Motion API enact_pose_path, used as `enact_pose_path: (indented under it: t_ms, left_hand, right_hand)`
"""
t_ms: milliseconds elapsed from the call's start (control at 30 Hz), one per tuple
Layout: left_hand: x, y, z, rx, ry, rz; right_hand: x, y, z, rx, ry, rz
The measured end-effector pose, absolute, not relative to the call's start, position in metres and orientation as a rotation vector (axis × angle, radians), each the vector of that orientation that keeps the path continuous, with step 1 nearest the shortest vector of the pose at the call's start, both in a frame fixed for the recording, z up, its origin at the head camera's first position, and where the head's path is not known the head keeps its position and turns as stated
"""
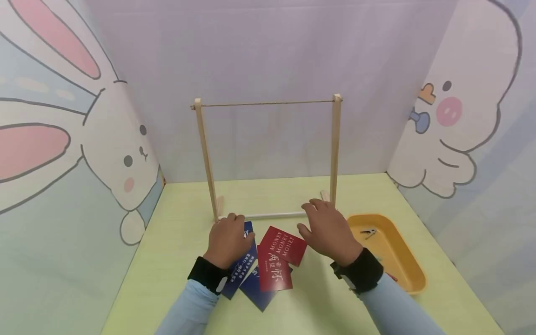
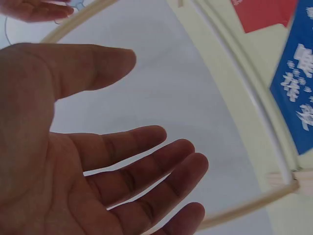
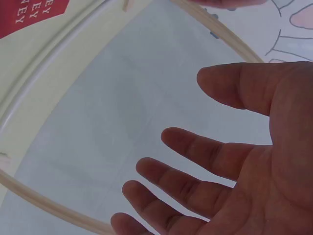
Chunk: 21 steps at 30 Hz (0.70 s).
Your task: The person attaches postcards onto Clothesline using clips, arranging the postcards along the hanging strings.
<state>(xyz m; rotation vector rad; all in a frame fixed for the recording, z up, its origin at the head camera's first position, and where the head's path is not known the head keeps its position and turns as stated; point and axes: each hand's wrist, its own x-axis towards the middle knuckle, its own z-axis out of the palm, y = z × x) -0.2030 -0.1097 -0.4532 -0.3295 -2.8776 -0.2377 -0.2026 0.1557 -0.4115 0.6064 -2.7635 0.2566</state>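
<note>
My left hand [image 1: 227, 241] hovers over the blue cards [image 1: 244, 270], partly covering them in the head view. Its fingers are spread and relaxed in the left wrist view, with nothing in the palm [image 2: 58, 171]. To the right, my right hand [image 1: 328, 230] is held near the right post's foot, fingers loosely extended; the right wrist view shows its bare palm [image 3: 264, 191]. Between the hands lie two overlapping red cards, the upper one [image 1: 284, 244] printed "MONEY", the lower one [image 1: 274, 277] with white characters. They partly overlap a blue card [image 1: 257, 288].
Behind the cards stands a wooden frame: a left post [image 1: 205, 158], a right post [image 1: 335, 153], a string [image 1: 268, 103] across the top and a white rod [image 1: 274, 215] low down. A yellow tray [image 1: 412, 274] at right holds a metal clip [image 1: 368, 231] and other small items.
</note>
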Motion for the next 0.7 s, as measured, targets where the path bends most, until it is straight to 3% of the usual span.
enact_pose_path:
  t_ms: [700]
  left_hand:
    - [-0.184, -0.167, -0.523, -0.027, -3.241, -0.470]
  right_hand:
    - [-0.204, 0.247, -0.438, 0.280, -2.947, 0.411]
